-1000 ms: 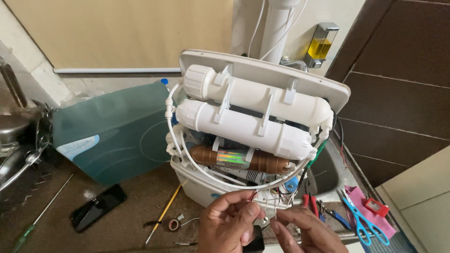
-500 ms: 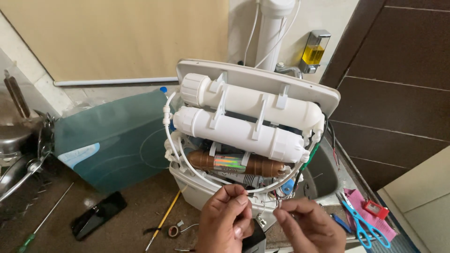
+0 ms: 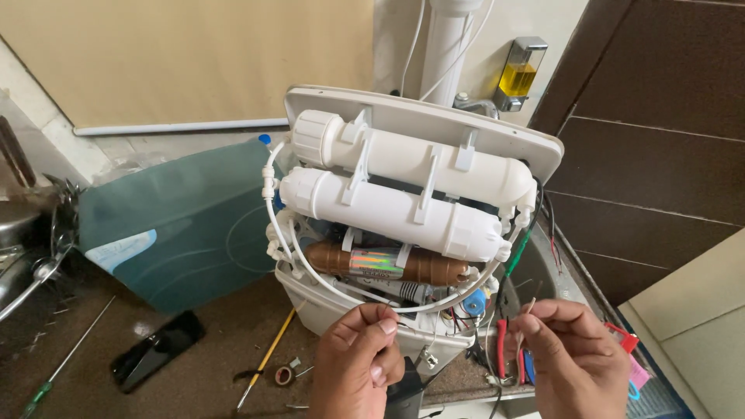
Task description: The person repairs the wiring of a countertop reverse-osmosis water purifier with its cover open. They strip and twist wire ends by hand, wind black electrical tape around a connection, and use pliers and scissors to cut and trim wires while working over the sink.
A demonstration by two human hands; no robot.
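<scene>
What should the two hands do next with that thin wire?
Probably bring the wire ends toward the opened water filter: the left hand and right hand each pinch it, stretched between them, just in front of the filter's exposed wiring.

Both wrists cut off by bottom edge. Wire between left hand (image 3: 358,365) and right hand (image 3: 574,361) too thin to trace. Black tool (image 3: 405,392) below left hand half hidden, cropped at bottom. Scissors (image 3: 630,365) mostly hidden behind right hand. Wiring (image 3: 466,314) inside purifier (image 3: 411,225) tangled, too small to sort. Pot (image 3: 19,233) cut by left edge. Pipe (image 3: 442,46) cropped at top.
</scene>
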